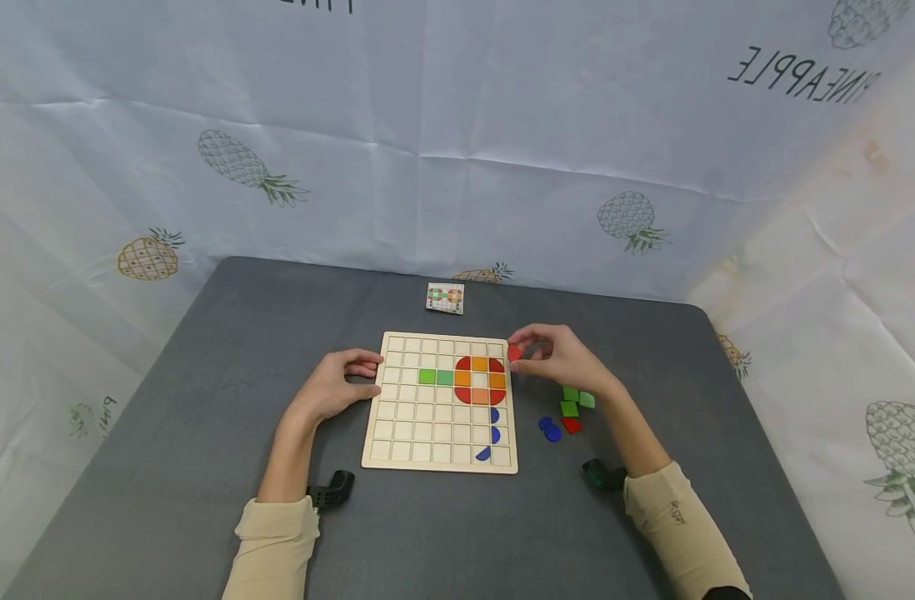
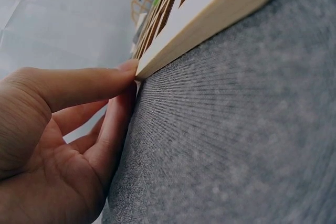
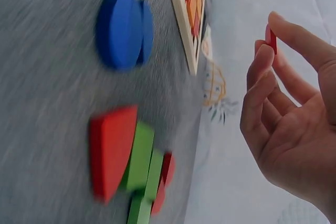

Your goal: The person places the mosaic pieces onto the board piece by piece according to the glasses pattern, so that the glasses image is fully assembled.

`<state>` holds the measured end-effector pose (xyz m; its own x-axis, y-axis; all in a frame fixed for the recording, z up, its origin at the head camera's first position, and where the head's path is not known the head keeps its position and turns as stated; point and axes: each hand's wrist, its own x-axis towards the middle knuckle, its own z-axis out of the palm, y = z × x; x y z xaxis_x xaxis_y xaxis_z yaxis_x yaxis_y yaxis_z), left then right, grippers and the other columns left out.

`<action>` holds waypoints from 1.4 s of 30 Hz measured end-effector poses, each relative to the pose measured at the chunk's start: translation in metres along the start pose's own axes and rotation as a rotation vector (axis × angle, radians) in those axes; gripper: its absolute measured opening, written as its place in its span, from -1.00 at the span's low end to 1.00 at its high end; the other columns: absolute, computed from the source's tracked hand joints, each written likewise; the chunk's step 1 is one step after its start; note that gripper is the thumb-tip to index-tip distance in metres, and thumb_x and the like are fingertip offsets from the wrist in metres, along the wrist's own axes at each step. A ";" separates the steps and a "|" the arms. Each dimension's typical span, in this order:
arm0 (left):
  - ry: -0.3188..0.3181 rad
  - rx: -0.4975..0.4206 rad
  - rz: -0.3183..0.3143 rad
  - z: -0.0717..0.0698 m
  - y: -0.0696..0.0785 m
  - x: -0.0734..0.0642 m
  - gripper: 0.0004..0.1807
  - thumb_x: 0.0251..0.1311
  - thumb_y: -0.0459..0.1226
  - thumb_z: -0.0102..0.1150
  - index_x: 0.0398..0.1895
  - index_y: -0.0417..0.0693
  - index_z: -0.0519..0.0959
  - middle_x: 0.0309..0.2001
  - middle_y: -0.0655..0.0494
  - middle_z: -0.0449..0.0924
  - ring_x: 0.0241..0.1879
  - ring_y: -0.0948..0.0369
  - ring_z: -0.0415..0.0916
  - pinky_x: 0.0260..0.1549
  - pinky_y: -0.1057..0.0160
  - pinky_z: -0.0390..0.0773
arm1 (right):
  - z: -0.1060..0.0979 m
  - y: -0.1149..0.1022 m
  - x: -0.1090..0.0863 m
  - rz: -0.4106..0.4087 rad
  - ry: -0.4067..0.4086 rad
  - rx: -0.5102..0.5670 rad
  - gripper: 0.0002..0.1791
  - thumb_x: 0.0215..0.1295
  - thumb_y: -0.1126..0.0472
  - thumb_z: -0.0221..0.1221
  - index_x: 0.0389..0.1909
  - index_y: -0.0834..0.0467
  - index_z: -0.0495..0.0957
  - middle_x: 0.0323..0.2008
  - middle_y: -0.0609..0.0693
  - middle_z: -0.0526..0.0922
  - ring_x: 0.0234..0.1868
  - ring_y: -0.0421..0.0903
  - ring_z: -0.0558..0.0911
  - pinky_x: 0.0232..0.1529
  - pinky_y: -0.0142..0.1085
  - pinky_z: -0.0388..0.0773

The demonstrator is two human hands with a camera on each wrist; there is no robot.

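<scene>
A wooden grid board (image 1: 420,432) lies flat on the dark table. My left hand (image 1: 332,385) is at its left side, thumb and fingertips spread apart against the edge; in the left wrist view the thumb of the left hand (image 2: 68,129) touches the rim. Over the board's upper right corner, my right hand (image 1: 564,354) pinches a small red piece (image 3: 271,39) between thumb and fingertips, clear of the tabletop. Red and orange pieces (image 1: 479,396) form a ring on the board, two green squares (image 1: 436,377) join its left side, and blue half-circles (image 1: 495,415) sit below.
Loose blue pieces (image 1: 552,432), a red piece (image 1: 572,426) and several green squares (image 1: 569,409) lie right of the board, near the right forearm. A small pattern card (image 1: 445,297) lies behind the board. A pineapple-print cloth (image 1: 397,183) hangs at the table's back.
</scene>
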<state>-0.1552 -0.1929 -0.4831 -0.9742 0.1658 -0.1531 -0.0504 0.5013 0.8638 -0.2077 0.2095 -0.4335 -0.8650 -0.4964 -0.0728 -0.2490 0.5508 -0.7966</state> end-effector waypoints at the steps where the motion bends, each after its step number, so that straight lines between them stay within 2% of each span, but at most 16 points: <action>1: 0.000 0.000 0.000 0.000 0.000 0.000 -0.44 0.32 -0.42 0.45 0.39 -0.23 0.60 0.23 -0.25 0.69 0.22 -0.08 0.65 0.11 0.07 0.63 | 0.003 -0.002 0.004 -0.004 -0.010 0.003 -0.51 0.37 0.17 0.49 0.25 0.24 0.66 -0.04 0.16 0.72 -0.37 0.29 0.67 -0.33 -0.31 0.57; 5: 0.001 -0.001 0.002 0.000 -0.002 0.000 -0.44 0.31 -0.42 0.45 0.38 -0.23 0.60 0.22 -0.24 0.70 0.21 -0.08 0.66 0.12 0.07 0.63 | 0.011 -0.007 0.018 -0.020 -0.049 0.016 -0.50 0.37 0.17 0.49 0.25 0.25 0.65 -0.04 0.15 0.73 -0.45 0.09 0.62 -0.36 -0.30 0.57; 8: 0.001 -0.005 0.005 -0.001 -0.002 0.000 -0.44 0.31 -0.43 0.46 0.38 -0.24 0.60 0.21 -0.24 0.70 0.20 -0.08 0.66 0.13 0.07 0.63 | 0.016 -0.012 0.026 -0.035 -0.071 0.010 -0.52 0.36 0.17 0.49 0.23 0.24 0.66 -0.05 0.15 0.74 -0.38 -0.04 0.63 -0.31 -0.31 0.61; 10: 0.000 -0.005 0.006 -0.001 -0.001 0.000 -0.44 0.31 -0.43 0.45 0.38 -0.24 0.60 0.21 -0.24 0.70 0.20 -0.07 0.67 0.13 0.09 0.62 | 0.019 -0.016 0.032 -0.043 -0.084 0.012 -0.53 0.36 0.18 0.49 0.23 0.24 0.66 -0.05 0.15 0.73 -0.31 -0.02 0.67 -0.29 -0.31 0.62; 15: -0.002 -0.009 0.008 -0.001 0.000 -0.001 -0.44 0.30 -0.43 0.46 0.37 -0.26 0.61 0.21 -0.26 0.70 0.19 -0.09 0.67 0.09 0.15 0.62 | 0.028 -0.023 0.046 -0.055 -0.135 0.059 -0.51 0.38 0.21 0.46 0.25 0.29 0.64 -0.07 0.14 0.73 -0.29 0.21 0.73 -0.27 -0.27 0.64; 20: -0.005 -0.030 0.009 -0.001 0.002 -0.002 -0.44 0.29 -0.43 0.47 0.36 -0.28 0.61 0.20 -0.29 0.69 0.19 -0.11 0.66 0.07 0.16 0.61 | 0.037 -0.027 0.060 -0.075 -0.194 0.116 -0.53 0.42 0.30 0.39 0.29 0.34 0.59 -0.08 0.19 0.75 -0.21 0.27 0.79 -0.20 -0.20 0.69; 23: -0.003 -0.031 0.001 -0.001 0.002 -0.002 -0.44 0.29 -0.43 0.46 0.37 -0.26 0.61 0.21 -0.28 0.69 0.20 -0.10 0.66 0.10 0.14 0.62 | 0.042 -0.029 0.067 -0.083 -0.226 0.138 -0.55 0.46 0.35 0.33 0.30 0.36 0.57 -0.06 0.21 0.73 -0.17 0.23 0.78 -0.21 -0.21 0.67; 25: -0.003 -0.029 0.002 -0.001 0.003 -0.003 -0.43 0.29 -0.43 0.46 0.38 -0.26 0.60 0.22 -0.28 0.69 0.20 -0.10 0.66 0.12 0.11 0.62 | 0.046 -0.031 0.071 -0.103 -0.241 0.130 -0.58 0.48 0.36 0.30 0.29 0.36 0.57 -0.07 0.21 0.73 -0.14 0.14 0.77 -0.16 -0.24 0.67; 30: -0.005 -0.027 0.010 -0.001 0.003 -0.002 -0.43 0.29 -0.44 0.46 0.38 -0.27 0.60 0.23 -0.28 0.69 0.20 -0.10 0.67 0.14 0.09 0.62 | 0.055 -0.034 0.080 -0.119 -0.254 0.086 -0.67 0.53 0.33 0.26 0.22 0.34 0.63 -0.14 0.23 0.73 -0.28 -0.07 0.66 -0.18 -0.28 0.64; 35: -0.006 -0.029 0.024 -0.001 0.001 0.000 -0.44 0.28 -0.45 0.46 0.37 -0.28 0.60 0.22 -0.29 0.69 0.20 -0.11 0.67 0.14 0.07 0.62 | 0.063 -0.037 0.086 -0.047 -0.296 0.092 -0.71 0.61 0.31 0.15 0.21 0.30 0.65 -0.25 0.26 0.69 -0.43 -0.07 0.59 -0.33 -0.25 0.61; 39: -0.006 -0.033 0.025 -0.001 0.000 0.000 -0.44 0.28 -0.45 0.46 0.36 -0.28 0.61 0.22 -0.30 0.69 0.19 -0.11 0.67 0.15 0.05 0.62 | 0.069 -0.040 0.091 -0.027 -0.308 0.076 -0.67 0.67 0.33 0.04 0.29 0.29 0.60 -0.21 0.23 0.69 -0.40 -0.10 0.62 -0.28 -0.28 0.67; 42: -0.005 -0.035 0.024 -0.001 0.000 0.000 -0.44 0.27 -0.45 0.46 0.36 -0.28 0.61 0.21 -0.29 0.69 0.18 -0.11 0.67 0.14 0.07 0.62 | 0.071 -0.042 0.093 -0.027 -0.297 0.095 -0.66 0.67 0.34 0.07 0.33 0.35 0.50 -0.12 0.26 0.77 -0.35 -0.08 0.71 -0.22 -0.27 0.74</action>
<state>-0.1555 -0.1935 -0.4825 -0.9742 0.1813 -0.1344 -0.0349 0.4674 0.8834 -0.2473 0.0925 -0.4490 -0.6904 -0.6918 -0.2117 -0.2165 0.4767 -0.8520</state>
